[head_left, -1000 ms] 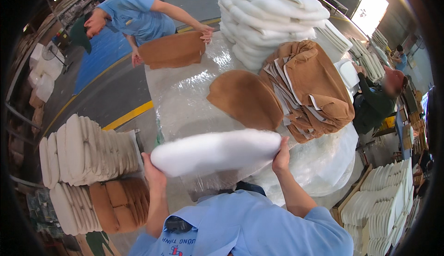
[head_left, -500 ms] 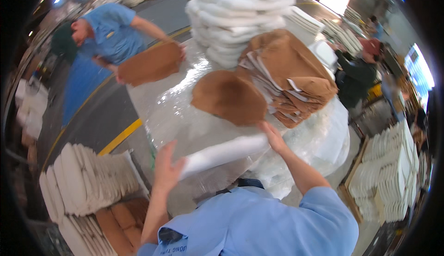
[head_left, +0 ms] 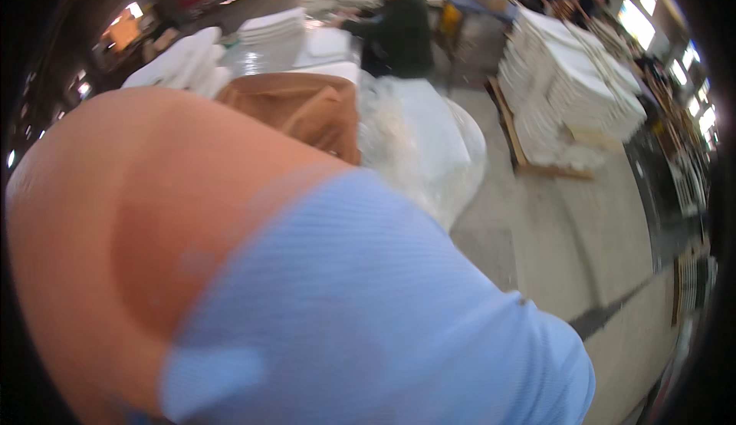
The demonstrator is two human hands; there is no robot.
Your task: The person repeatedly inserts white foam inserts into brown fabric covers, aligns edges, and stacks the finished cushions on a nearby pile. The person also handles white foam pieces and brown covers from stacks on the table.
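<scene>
- Right of the brown fabric pile (head_left: 307,107), a bundle in clear plastic (head_left: 420,137) sits close by, its rounded outer edge bulging over the floor (head_left: 548,222).
- Farther right of the pile, beyond a strip of that grey floor, a wooden pallet (head_left: 506,126) carries a tall stack of white pads (head_left: 563,80); the pallet's near edge runs at a slant.
- Behind the pile and a little right, a person in dark green (head_left: 402,30) stands close to that side.
- In front of the pile, a bare arm (head_left: 146,172) and its light blue sleeve (head_left: 368,302) fill much of the view, hiding the pile's lower left part; I cannot tell whether they touch it.
- Both hands are out of sight, so I cannot tell whether they are spread, closed or holding something.
- Left of the pile, white padding (head_left: 180,60) is partly cut off by the arm; the background beyond is blurred.
- The pile itself is matt brown, with a curved top edge and loose folds on its right side.
</scene>
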